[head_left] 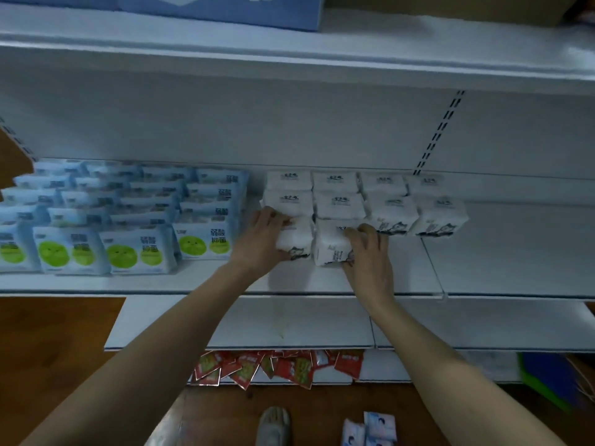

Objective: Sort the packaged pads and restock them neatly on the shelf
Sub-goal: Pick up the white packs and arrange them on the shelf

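White pad packs (391, 210) stand in rows on the middle of the white shelf (483, 268). My left hand (260, 239) grips the left side of a front white pack (297, 238). My right hand (370, 255) grips the right side of the neighbouring front white pack (331, 246). The two front packs stand side by side, touching. Blue-and-green pad packs (135, 249) fill the shelf's left part in several rows.
An upper shelf carries a blue box (225, 11). A lower shelf (257, 323) sits below, with red sachets (273, 368) under it. Blue-white packs (373, 428) lie on the wooden floor beside a shoe (273, 426). A blue and green item (553, 378) is at right.
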Available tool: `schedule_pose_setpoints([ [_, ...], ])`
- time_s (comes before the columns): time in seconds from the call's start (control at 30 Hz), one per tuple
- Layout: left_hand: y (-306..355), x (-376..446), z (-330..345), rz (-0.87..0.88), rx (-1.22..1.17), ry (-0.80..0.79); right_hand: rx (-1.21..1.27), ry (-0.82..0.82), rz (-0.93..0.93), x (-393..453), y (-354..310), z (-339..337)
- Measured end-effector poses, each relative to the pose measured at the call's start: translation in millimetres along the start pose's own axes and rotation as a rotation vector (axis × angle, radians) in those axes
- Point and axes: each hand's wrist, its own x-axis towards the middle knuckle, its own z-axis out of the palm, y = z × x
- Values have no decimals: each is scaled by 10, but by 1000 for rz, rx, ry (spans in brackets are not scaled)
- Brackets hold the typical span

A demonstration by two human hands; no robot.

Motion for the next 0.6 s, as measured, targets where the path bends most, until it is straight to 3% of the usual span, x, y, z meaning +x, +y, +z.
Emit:
schedule_pose_setpoints([
  [0.33, -385, 131, 401, 217, -51, 206, 1, 57, 74, 143, 30, 379],
  [0.5, -310, 120, 329, 186, 45, 94, 24, -66, 42, 162, 58, 233],
  [0.6, -109, 111, 165, 72, 155, -18, 56, -178, 7, 158, 99, 28],
])
